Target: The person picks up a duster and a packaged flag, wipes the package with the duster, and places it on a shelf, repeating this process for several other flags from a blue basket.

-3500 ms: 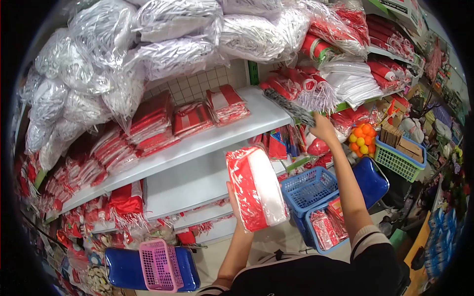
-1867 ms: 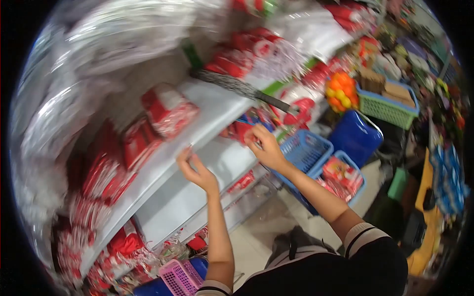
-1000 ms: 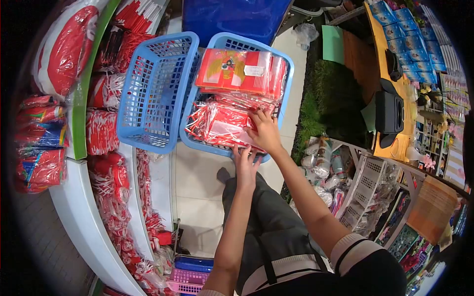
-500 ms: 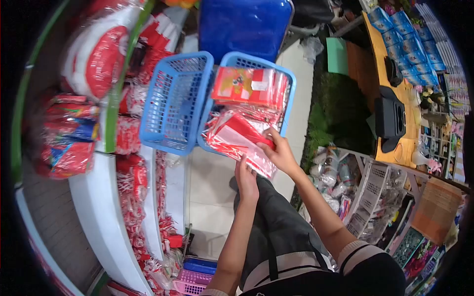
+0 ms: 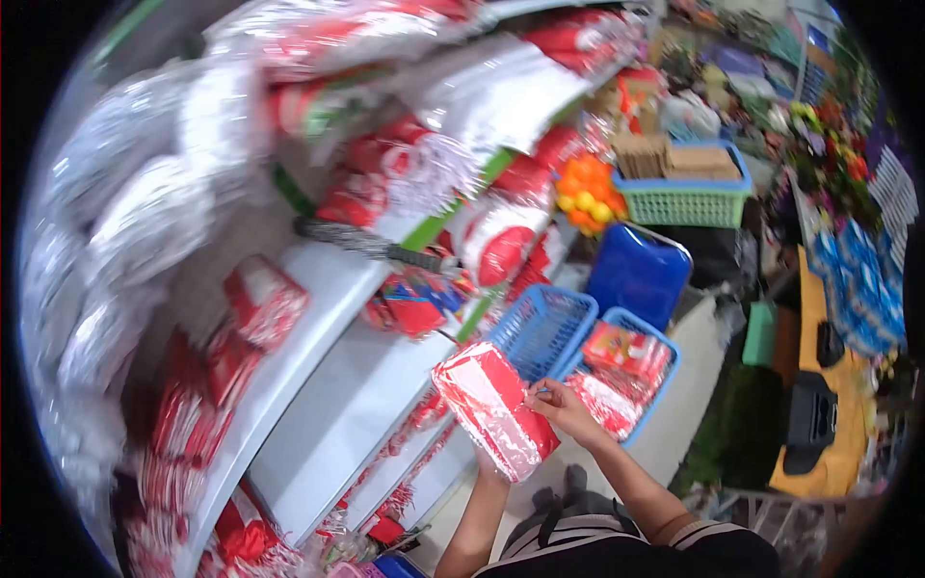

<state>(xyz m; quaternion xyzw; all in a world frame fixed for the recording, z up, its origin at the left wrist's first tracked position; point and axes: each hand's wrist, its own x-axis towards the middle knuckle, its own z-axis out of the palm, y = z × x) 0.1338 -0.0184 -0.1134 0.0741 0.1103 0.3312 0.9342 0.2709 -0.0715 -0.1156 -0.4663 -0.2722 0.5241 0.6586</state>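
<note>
A flat red-and-white packet [image 5: 493, 409] in clear, shiny wrap is held up in front of my body. My left hand [image 5: 491, 468] grips its lower end from below, with the fingers mostly hidden under it. My right hand [image 5: 567, 411] pinches the packet's right edge between thumb and fingers. Just beyond it stands a blue basket [image 5: 665, 378] with more red-and-white packets [image 5: 626, 354] inside. Left of that basket, touching it, is a second blue basket [image 5: 544, 332], whose slotted walls and bottom show.
White shelves [image 5: 318, 356] slope along the left, bearing several stacks of wrapped red-and-white goods [image 5: 207, 385]. A blue plastic stool [image 5: 639, 275] stands behind the baskets. Farther back is a green basket [image 5: 684, 204] with brown cartons. A yellow wooden table [image 5: 819, 424] is at right.
My view has swung left toward the shelves. The packet has been lifted away from the basket and turned, its broad face now showing. Both hands have stayed on it.
</note>
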